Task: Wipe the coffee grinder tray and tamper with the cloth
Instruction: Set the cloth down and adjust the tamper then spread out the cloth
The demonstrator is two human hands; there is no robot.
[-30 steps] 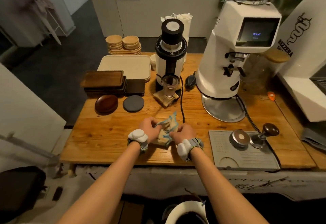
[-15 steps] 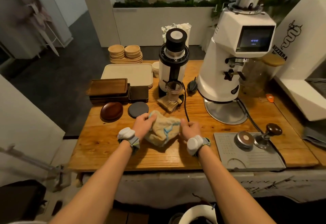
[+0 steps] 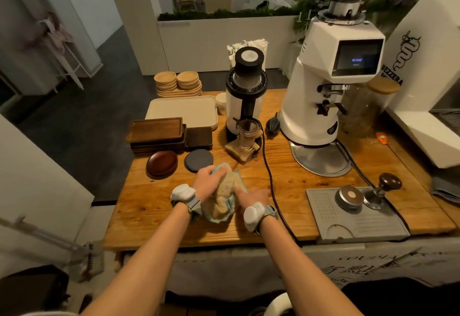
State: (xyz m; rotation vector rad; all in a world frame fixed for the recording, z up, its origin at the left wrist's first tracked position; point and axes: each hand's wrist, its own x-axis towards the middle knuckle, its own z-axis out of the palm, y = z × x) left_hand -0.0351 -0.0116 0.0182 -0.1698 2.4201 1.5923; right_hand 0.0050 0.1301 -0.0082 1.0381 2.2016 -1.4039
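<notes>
A beige cloth with blue edging point(image 3: 225, 195) lies bunched on the wooden table point(image 3: 154, 203) in front of me. My left hand point(image 3: 209, 181) grips its upper left part. My right hand point(image 3: 252, 197) presses on its right side, fingers on the fabric. The round metal grinder tray point(image 3: 319, 160) sits under the big white grinder point(image 3: 323, 86) at the right. A tamper with a dark wooden knob point(image 3: 382, 191) leans on the grey tamping mat point(image 3: 361, 218), next to a round distributor point(image 3: 350, 197). Both hands are well left of the mat.
A smaller white grinder point(image 3: 246, 94) with a dosing cup stands behind the cloth; its black cable point(image 3: 270, 181) runs past my right hand. Dark trays point(image 3: 156, 133), wooden saucers point(image 3: 178, 84), a grey coaster point(image 3: 199, 160) and a brown dish point(image 3: 161, 163) fill the left.
The cloth went from a small wad between both hands to a looser, longer bundle. My left hand moved up onto its top and my right hand came down beside it.
</notes>
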